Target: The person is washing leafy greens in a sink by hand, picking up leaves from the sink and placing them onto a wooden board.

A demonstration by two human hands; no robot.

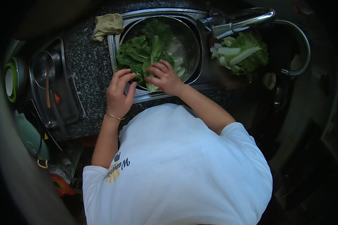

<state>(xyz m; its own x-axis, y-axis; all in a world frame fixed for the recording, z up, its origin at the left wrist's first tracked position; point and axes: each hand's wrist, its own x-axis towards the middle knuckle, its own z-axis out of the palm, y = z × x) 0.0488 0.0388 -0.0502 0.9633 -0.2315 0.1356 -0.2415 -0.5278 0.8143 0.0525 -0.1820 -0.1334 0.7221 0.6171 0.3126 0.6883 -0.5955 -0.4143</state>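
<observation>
Leafy greens, likely lettuce point(135, 54), are heaped in the left and middle of a round metal basin point(197, 53) set in the sink. My right hand point(164, 77) is at the basin's near side, its fingers curled over a long green leaf point(155, 49). The leaf's pale stem end pokes out below the fingers, over the near rim. To the left, my left hand point(119, 91) has its thumb and fingers apart, with the fingertips close to the outer leaves. Pale cut pieces point(180, 69) and water lie in the basin's right part.
A chrome faucet point(242, 21) arches over the right side, above a second pile of greens point(239, 54). A beige cloth point(108, 25) rests at the sink's left corner. Further left, a metal tray point(70, 109) holds a ladle point(43, 69). Speckled stone counter point(87, 73) surrounds the sink.
</observation>
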